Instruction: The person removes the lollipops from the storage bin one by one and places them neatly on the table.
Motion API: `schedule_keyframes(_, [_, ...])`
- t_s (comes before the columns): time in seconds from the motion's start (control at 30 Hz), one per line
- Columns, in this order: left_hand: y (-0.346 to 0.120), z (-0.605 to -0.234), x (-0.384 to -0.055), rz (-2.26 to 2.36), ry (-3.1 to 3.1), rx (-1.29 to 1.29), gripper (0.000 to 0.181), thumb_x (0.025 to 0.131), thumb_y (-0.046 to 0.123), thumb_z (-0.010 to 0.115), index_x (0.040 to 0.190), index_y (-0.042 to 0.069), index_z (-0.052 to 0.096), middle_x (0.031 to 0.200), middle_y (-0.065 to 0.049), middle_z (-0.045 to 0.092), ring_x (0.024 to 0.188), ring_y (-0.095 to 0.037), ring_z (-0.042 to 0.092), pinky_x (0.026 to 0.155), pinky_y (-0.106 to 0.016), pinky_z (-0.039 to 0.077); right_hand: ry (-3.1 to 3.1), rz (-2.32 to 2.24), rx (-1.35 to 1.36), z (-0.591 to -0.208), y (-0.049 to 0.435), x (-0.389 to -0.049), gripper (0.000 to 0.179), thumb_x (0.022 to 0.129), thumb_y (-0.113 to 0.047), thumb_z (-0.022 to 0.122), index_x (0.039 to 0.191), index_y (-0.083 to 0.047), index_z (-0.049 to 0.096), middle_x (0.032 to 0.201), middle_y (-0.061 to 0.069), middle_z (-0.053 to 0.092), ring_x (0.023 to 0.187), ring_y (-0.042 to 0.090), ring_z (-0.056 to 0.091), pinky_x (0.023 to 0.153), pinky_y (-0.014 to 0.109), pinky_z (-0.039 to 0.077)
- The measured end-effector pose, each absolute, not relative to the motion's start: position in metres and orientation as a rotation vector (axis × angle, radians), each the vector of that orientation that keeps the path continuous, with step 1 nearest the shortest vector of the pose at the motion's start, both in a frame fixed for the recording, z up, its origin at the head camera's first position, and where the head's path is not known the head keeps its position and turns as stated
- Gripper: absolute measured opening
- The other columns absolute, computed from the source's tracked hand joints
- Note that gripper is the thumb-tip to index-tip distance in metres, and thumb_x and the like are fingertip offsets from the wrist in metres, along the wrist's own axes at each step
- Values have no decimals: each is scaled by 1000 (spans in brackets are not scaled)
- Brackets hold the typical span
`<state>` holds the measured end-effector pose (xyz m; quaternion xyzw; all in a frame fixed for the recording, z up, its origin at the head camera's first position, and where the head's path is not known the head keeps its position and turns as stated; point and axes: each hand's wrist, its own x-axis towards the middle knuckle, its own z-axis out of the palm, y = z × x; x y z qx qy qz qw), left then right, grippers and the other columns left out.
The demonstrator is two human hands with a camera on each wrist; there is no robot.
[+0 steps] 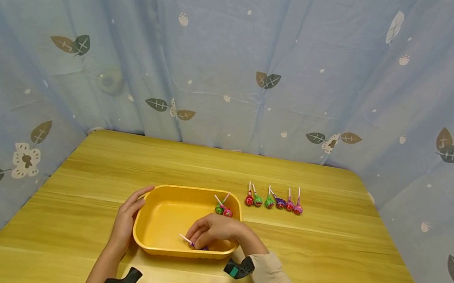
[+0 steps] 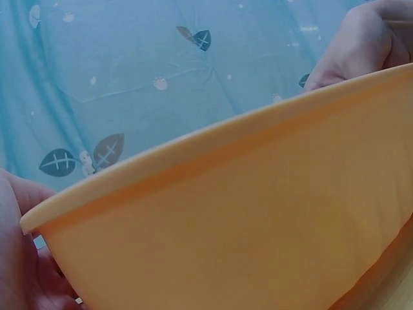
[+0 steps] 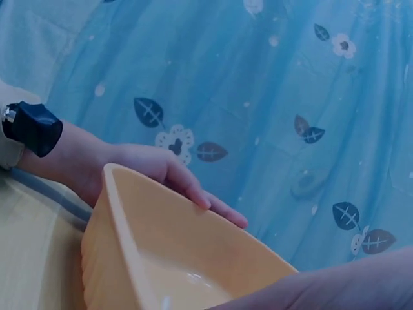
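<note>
A yellow plastic basket stands on the table in front of me. My left hand lies against its left end from outside, fingers fairly straight along the wall, as the right wrist view also shows. Inside the basket, my right hand reaches down near the front wall, and its fingertips pinch a purple-wrapped lollipop whose white stick points left. Part of that lollipop is hidden by the fingers. A green lollipop and a pink lollipop lie in the basket's back right corner.
Right of the basket, a row of lollipops lies on the wooden table: a red one, green ones, a purple one and pinkish ones, sticks mostly pointing back. A patterned blue curtain hangs behind the table and at its sides.
</note>
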<state>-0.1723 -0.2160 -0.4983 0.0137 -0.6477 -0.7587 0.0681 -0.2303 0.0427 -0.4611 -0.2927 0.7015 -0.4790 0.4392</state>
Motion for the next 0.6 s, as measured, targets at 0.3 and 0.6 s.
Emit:
schedule_keyframes(0.3, [-216,-500,-172,-2300,-1938,25,42,107,23,34,144,8,44,142,-13,44,120,-27,50,93,-27,47,1734,-978,-932,-450,45,-233,44,79,24,53,118,7,63,103,13,67,91,17,63,77,25,51])
schedule_keyframes(0.6, [-217,-500,-172,-2303,-1932,13,42,107,23,34,144,7,44,142,-13,43,120,-27,50,93,-27,47,2183,-656,-1050,-437,52,-228,21,77,7,75,92,-4,67,74,-2,56,67,6,49,60,19,42])
